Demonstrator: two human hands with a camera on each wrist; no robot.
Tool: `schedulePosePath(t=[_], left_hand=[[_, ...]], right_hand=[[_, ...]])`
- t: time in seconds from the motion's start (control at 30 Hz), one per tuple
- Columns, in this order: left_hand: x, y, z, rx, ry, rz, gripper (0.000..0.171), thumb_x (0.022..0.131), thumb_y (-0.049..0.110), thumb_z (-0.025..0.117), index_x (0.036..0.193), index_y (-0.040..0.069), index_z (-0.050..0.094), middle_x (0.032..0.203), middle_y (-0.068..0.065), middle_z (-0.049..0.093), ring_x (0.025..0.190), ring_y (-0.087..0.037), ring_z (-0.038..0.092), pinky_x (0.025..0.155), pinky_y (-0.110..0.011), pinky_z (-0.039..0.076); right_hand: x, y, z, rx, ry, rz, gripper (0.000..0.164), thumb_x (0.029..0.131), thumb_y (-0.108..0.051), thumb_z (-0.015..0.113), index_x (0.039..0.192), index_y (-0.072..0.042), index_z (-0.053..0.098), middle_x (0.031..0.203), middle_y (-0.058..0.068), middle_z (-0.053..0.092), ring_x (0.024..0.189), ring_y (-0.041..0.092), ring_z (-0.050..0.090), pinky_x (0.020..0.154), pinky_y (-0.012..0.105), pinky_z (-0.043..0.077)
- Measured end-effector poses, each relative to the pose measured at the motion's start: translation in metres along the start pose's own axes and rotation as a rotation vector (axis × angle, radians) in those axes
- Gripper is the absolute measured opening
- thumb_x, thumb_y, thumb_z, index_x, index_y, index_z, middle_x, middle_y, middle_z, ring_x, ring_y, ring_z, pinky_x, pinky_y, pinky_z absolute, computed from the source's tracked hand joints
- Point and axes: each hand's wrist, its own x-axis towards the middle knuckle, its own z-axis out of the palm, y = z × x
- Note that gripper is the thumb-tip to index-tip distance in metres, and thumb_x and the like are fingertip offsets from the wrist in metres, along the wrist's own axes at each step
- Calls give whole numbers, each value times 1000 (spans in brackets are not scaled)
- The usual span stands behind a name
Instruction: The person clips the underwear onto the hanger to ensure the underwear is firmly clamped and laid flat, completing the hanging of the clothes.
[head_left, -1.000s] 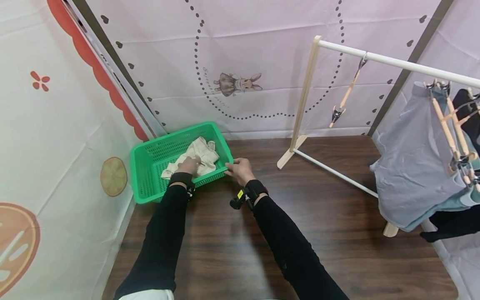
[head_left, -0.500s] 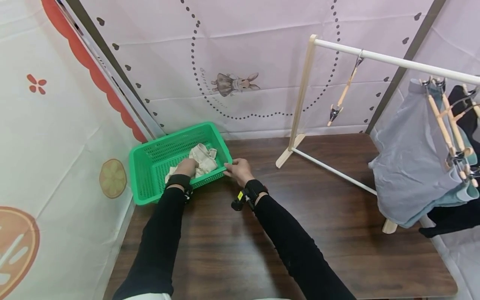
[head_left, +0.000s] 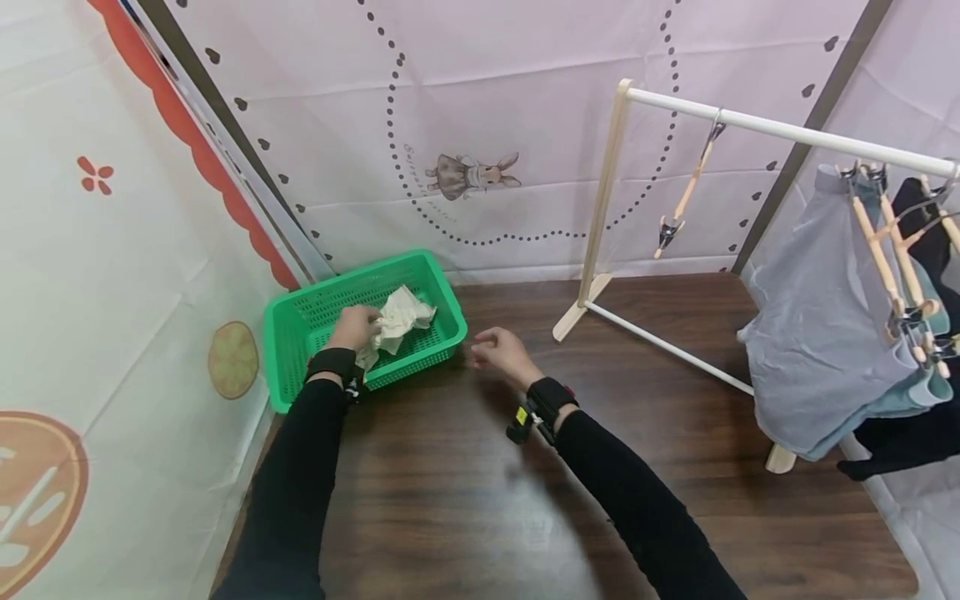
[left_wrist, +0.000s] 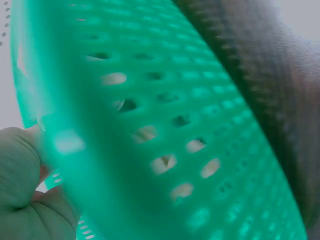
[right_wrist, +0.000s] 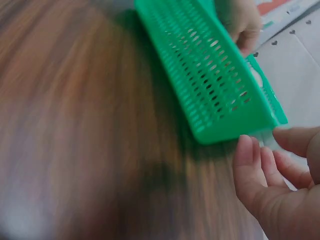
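A crumpled cream garment (head_left: 405, 313) lies partly raised inside the green plastic basket (head_left: 420, 358) in the head view. My left hand (head_left: 354, 328) reaches over the near rim and pinches the garment's left part. In the left wrist view the basket wall hides most of the cloth, and the left hand (left_wrist: 22, 172) shows at the lower left. Just right of the basket, my right hand (head_left: 504, 353) hovers above the floor, apart from the rim. Its fingers (right_wrist: 245, 160) are loosely bent and hold nothing in the right wrist view.
To the right stands a wooden rack with a white top rail (head_left: 757, 123). A clip hanger (head_left: 686, 196) hangs alone near its left end. A grey garment (head_left: 817, 333) and darker ones hang farther right. Fabric walls (head_left: 525, 67) border the brown floor (head_left: 450, 467).
My right hand has let go of the basket's rim and moved right. The left hand has moved left and up a little, drawing the cream garment with it.
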Motion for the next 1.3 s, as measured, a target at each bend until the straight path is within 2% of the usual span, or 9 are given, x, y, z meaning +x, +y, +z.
schedulePosePath(t=[0.1, 0.23, 0.33, 0.5, 0.63, 0.73, 0.9, 1.1, 1.3], left_hand=[[-3, 4, -7, -14, 30, 9, 25, 103, 3, 57, 125, -5, 65, 125, -29, 62, 106, -43, 61, 84, -53, 52], [-9, 8, -13, -25, 82, 46, 24, 104, 6, 57, 124, -2, 67, 122, -26, 65, 97, -38, 64, 75, -47, 52], [-16, 20, -19, -36, 105, 89, 24, 103, 5, 56, 125, -2, 67, 124, -27, 64, 95, -38, 64, 73, -44, 50], [-26, 42, -31, -56, 133, 137, 26, 103, 3, 56, 126, -3, 66, 124, -27, 64, 80, -31, 61, 67, -40, 43], [-38, 60, -37, -109, 154, 142, 30, 107, 10, 52, 133, 0, 62, 127, -25, 63, 61, -25, 47, 60, -41, 36], [-51, 76, -37, -193, 168, 146, 34, 110, 21, 48, 139, 7, 58, 132, -21, 59, 72, -25, 53, 64, -49, 43], [-67, 113, -31, -274, 134, 213, 35, 111, 25, 45, 142, 12, 56, 137, -17, 57, 110, -33, 60, 83, -54, 50], [-73, 158, -7, -260, 42, 279, 29, 109, 15, 49, 135, 10, 60, 129, -14, 65, 97, -27, 64, 75, -39, 50], [-65, 170, 36, -309, -117, 309, 23, 108, 15, 49, 126, 12, 65, 115, -9, 70, 92, -22, 64, 77, -38, 52]], right_hand=[[-15, 12, -16, -199, -14, -59, 34, 101, 0, 58, 133, 11, 52, 121, 32, 63, 110, 45, 65, 95, 47, 56], [-47, 26, -45, -476, -18, -150, 28, 98, -1, 61, 125, 7, 60, 111, 21, 69, 104, 36, 69, 84, 37, 59], [-79, 38, -68, -566, 5, -176, 27, 97, -1, 63, 123, 5, 63, 109, 17, 70, 104, 33, 69, 84, 37, 59], [-138, 63, -95, -579, 82, -126, 27, 97, -1, 64, 123, 3, 64, 112, 16, 70, 106, 33, 68, 91, 46, 56], [-176, 83, -109, -545, 146, -38, 26, 98, 0, 63, 124, 1, 64, 113, 13, 70, 101, 26, 69, 83, 38, 58], [-195, 92, -116, -512, 171, 26, 26, 98, 1, 62, 123, 0, 65, 112, 11, 70, 95, 20, 69, 74, 30, 57], [-208, 96, -122, -486, 190, 30, 26, 98, 2, 61, 124, 1, 64, 112, 12, 70, 92, 20, 69, 71, 27, 57], [-209, 88, -119, -507, 225, 10, 28, 99, -4, 65, 126, -3, 65, 116, 10, 70, 95, 20, 68, 77, 29, 56], [-208, 84, -117, -511, 220, 15, 27, 99, -3, 62, 126, -5, 65, 116, 10, 70, 97, 19, 67, 76, 28, 55]])
